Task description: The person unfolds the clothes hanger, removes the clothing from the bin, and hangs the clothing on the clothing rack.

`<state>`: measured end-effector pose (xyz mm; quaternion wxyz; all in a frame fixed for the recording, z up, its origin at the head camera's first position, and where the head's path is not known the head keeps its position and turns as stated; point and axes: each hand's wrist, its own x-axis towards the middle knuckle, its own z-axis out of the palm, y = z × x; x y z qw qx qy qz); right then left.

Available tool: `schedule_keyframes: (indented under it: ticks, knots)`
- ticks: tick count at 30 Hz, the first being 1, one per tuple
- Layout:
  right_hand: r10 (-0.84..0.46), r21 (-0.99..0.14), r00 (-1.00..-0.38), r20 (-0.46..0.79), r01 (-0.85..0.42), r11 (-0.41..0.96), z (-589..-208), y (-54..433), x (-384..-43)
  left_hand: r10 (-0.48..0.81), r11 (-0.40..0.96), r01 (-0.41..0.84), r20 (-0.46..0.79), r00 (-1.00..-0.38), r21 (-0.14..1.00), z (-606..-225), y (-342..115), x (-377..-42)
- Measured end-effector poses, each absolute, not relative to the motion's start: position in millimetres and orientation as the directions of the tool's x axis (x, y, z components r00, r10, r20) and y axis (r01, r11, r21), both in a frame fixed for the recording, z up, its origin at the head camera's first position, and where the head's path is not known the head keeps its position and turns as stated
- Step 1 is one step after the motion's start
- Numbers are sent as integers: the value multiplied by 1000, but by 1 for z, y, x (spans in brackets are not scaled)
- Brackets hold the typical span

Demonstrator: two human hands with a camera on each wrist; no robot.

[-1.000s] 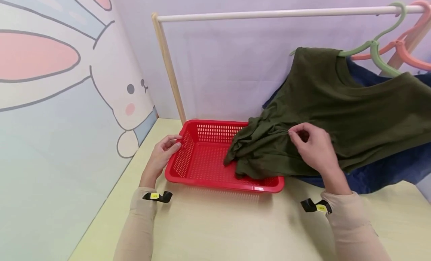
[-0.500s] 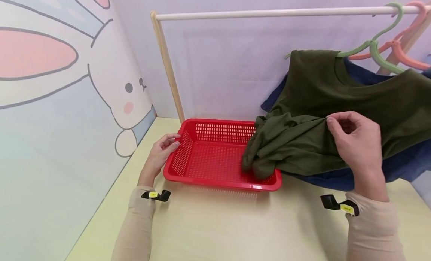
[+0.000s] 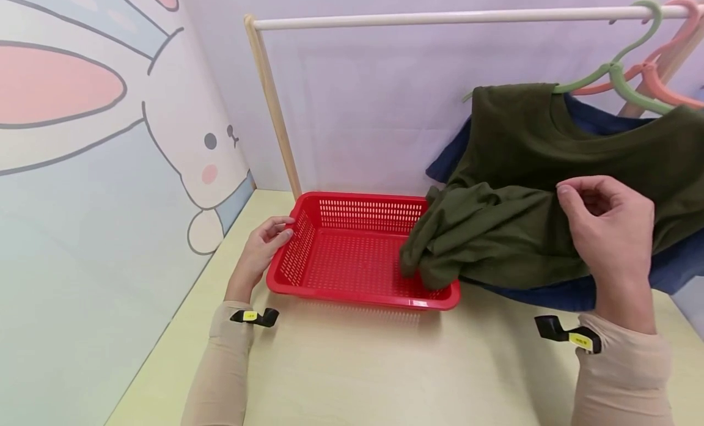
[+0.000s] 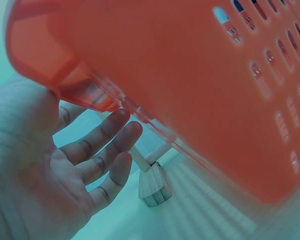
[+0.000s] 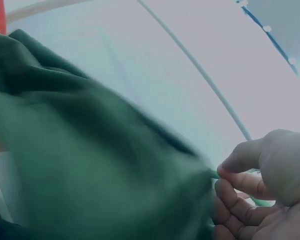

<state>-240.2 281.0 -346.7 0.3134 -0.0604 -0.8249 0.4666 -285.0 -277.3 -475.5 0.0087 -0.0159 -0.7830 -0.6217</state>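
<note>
An olive-green T-shirt [image 3: 506, 145] hangs on a green hanger [image 3: 610, 68], its lower part bunched into the right end of the red basket [image 3: 357, 301]. Between thumb and forefinger, my right hand [image 3: 613, 230] pinches an edge of the shirt; in the right wrist view the cloth [image 5: 115, 165] stretches away from those fingertips. My left hand [image 3: 260, 249] holds the basket's left rim. From the left wrist, several fingers [image 4: 102, 165] curve beside and under that rim, while the thumb is hidden.
A navy garment [image 3: 451, 154] on a coral hanger [image 3: 657, 87] hangs behind the green shirt. Both hangers hook onto a white rod [image 3: 418, 19] with a wooden post [image 3: 275, 108] at left. A wall with a rabbit drawing [image 3: 187, 126] bounds the pale table [image 3: 385, 371] on the left.
My right hand has moved right, drawing the pinched edge of the green T-shirt with it. The bunched cloth has slid rightward, baring more of the basket's floor. My left hand stays at the rim.
</note>
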Motion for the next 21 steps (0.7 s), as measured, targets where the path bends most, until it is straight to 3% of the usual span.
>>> schedule_keyframes:
  ticks: [16, 21]
  knots:
    - [352, -852, -838, 416, -224, 474, -349, 284, -241, 15, 230, 42, 39, -999, 972, -476, -278, -286]
    - [279, -841, -850, 447, -293, 455, -350, 281, -242, 16, 231, 44, 41, -999, 972, -477, -279, -287]
